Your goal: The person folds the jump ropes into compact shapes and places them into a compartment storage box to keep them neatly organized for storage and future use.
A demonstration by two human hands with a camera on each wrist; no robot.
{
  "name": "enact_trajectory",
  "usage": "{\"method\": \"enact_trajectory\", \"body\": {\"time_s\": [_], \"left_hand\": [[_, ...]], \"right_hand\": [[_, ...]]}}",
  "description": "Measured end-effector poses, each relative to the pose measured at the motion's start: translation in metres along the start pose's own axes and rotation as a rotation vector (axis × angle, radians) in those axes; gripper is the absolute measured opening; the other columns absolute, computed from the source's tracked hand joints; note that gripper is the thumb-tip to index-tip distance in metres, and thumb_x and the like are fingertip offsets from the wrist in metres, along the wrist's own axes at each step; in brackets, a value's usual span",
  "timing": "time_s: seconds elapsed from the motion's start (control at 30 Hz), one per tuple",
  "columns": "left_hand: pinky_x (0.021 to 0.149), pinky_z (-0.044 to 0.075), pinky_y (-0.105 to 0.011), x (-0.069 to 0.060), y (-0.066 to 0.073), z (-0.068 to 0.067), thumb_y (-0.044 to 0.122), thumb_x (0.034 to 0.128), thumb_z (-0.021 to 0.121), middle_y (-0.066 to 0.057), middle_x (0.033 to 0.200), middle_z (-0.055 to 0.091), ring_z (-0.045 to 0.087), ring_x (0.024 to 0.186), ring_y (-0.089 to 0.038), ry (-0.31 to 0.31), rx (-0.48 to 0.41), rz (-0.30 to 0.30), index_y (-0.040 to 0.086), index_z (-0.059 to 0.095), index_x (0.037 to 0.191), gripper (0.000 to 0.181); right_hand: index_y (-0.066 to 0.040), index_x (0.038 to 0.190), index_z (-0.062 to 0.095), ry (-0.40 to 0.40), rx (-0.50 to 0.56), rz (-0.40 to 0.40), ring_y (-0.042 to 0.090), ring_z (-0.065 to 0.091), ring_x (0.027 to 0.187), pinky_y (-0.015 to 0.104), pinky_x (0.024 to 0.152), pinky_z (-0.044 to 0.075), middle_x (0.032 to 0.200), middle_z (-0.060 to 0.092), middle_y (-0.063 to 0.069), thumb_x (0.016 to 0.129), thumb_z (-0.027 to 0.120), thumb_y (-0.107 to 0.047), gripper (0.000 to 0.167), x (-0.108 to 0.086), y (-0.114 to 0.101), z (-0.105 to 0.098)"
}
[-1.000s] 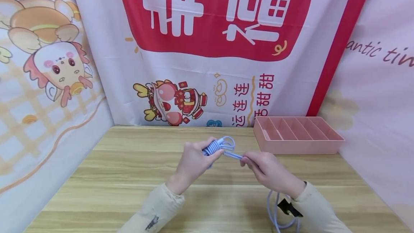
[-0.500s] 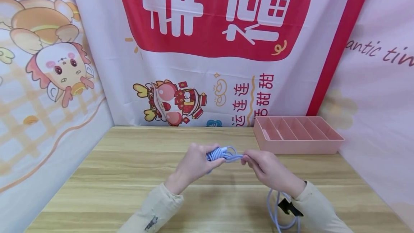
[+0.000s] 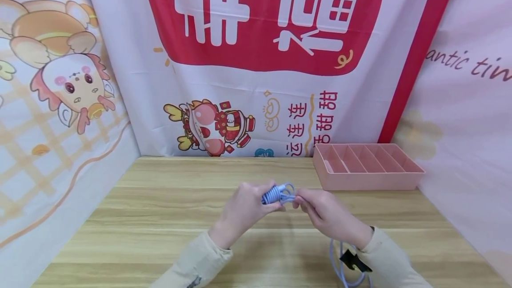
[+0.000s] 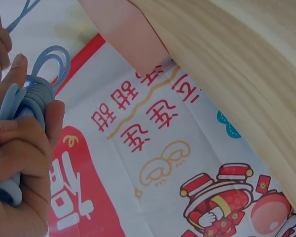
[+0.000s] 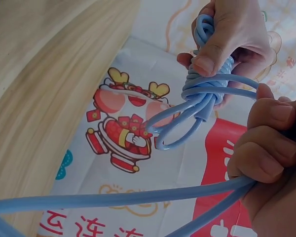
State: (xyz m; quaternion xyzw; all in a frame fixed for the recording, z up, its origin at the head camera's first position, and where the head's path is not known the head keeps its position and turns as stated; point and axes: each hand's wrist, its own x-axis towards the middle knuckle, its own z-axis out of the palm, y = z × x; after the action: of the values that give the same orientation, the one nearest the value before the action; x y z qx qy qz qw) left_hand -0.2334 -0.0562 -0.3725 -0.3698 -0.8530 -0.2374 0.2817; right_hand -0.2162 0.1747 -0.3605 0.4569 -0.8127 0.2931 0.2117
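- We see the left hand [image 3: 245, 208] wrapped around the coil of the blue cord [image 3: 272, 194], its fingers curled beneath and its thumb lying along the wound turns.
- We see the right hand [image 3: 330, 214] just beside it, fingers bent in, pinching two strands of the same cord that run across from the coil.
- The coil sits in the left hand, between the two hands, raised above the counter [image 3: 160, 217]; small loops stick out of its end on the right hand's side.
- From the far side of the right hand we follow two more strands leading away, and loose curves of cord show below the right wrist, partly hidden by the arm.
- Near that wrist, by the right sleeve [image 3: 394, 257], we notice a black strip [image 3: 354, 261], too small for us to make out.
- Beyond the right hand and off to its right, we find a pink box [image 3: 374, 182] with several slots, standing on the counter.
- Behind both hands, past the counter's far edge, we see a printed cloth [image 3: 152, 110] with a red panel and a cartoon figure.
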Motion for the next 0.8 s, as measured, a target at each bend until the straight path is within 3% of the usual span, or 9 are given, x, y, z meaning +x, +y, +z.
{"method": "enact_trajectory", "body": {"time_s": [0.13, 0.27, 0.5, 0.7, 0.8], "left_hand": [[0.049, 0.042, -0.014, -0.0024, 0.0059, 0.0057, 0.045, 0.0766, 0.081, 0.007, 0.073, 0.066, 0.053, 0.056, -0.002, 0.043, 0.035, 0.05, 0.015, 0.07, 0.097, 0.038], [0.051, 0.044, -0.016, -0.002, 0.0099, 0.0074, 0.042, 0.081, 0.08, 0.007, 0.074, 0.067, 0.054, 0.056, -0.002, 0.051, 0.031, 0.116, 0.016, 0.072, 0.097, 0.032], [0.046, 0.039, -0.014, -0.0014, 0.0103, 0.0078, 0.035, 0.0811, 0.081, 0.008, 0.065, 0.063, 0.049, 0.05, 0.0, 0.095, 0.04, 0.195, 0.015, 0.072, 0.095, 0.026], [0.043, 0.034, -0.01, -0.002, 0.0099, 0.0097, 0.034, 0.079, 0.081, 0.007, 0.065, 0.063, 0.046, 0.049, 0.002, 0.093, 0.024, 0.216, 0.014, 0.074, 0.097, 0.028], [0.044, 0.034, -0.01, -0.0025, 0.0091, 0.0108, 0.035, 0.0779, 0.082, 0.006, 0.067, 0.065, 0.048, 0.049, 0.002, 0.082, 0.023, 0.209, 0.013, 0.076, 0.1, 0.032]], "right_hand": [[-0.01, 0.092, 0.06, 0.021, 0.032, -0.026, 0.005, 0.054, 0.068, 0.019, 0.059, 0.048, 0.081, 0.06, -0.007, 0.094, 0.057, 0.009, 0.019, -0.0003, -0.0005, 0.0023], [-0.008, 0.093, 0.06, 0.045, 0.088, -0.043, 0.008, 0.057, 0.067, 0.018, 0.061, 0.049, 0.08, 0.063, -0.002, 0.093, 0.057, 0.012, 0.02, 0.0006, -0.0009, 0.0012], [-0.006, 0.094, 0.062, 0.071, 0.184, -0.023, 0.008, 0.054, 0.065, 0.021, 0.056, 0.049, 0.078, 0.062, 0.001, 0.092, 0.055, 0.016, 0.023, 0.0032, -0.0005, -0.002], [-0.006, 0.105, 0.066, 0.125, 0.119, -0.047, 0.012, 0.058, 0.074, 0.02, 0.066, 0.05, 0.089, 0.064, 0.002, 0.092, 0.058, 0.013, 0.024, 0.0039, 0.0023, -0.0042], [-0.007, 0.111, 0.068, 0.143, 0.086, -0.099, 0.012, 0.057, 0.079, 0.018, 0.068, 0.048, 0.098, 0.063, 0.001, 0.094, 0.061, 0.006, 0.023, 0.0037, 0.0044, -0.0055]]}}
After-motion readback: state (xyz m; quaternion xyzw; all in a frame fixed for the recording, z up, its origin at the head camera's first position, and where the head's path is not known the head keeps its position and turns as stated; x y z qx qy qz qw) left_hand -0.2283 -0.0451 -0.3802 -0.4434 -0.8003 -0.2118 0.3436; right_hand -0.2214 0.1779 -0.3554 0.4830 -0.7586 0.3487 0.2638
